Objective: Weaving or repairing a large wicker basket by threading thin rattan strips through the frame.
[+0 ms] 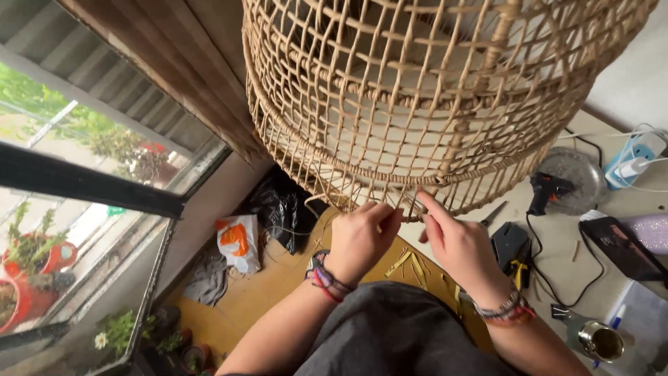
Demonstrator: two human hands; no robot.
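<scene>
a window (83,139) fills the left of the room, with red flower pots (31,268) on the ledge outside, and below it a yellowish floor (257,292) holds a white and orange plastic bag (238,241) beside a crumpled black bag (278,209). hanging over the middle of it all is a large open-weave rattan basket (431,90), its rim at about hand level.

the left hand (362,237) is closed with fingers curled together, pinching what looks like a thin cane strand right at the lower rim; a corded bracelet sits on the wrist. just beside it the right hand (459,244) has its forefinger stretched up to the rim and the other fingers loosely folded, touching the weave; i cannot tell whether it grips a strand.

the basket looks light for its bulk, stiff in the thick ribs but springy and easy to snap in the fine strands, so the braided rim seems the safest place to take hold. cut cane scraps (410,264) lie on the floor between the arms.

to the right a black glue gun (546,189) rests on a round plate, with a power strip (637,157) beyond and a tin can (600,340) near the elbow.
</scene>
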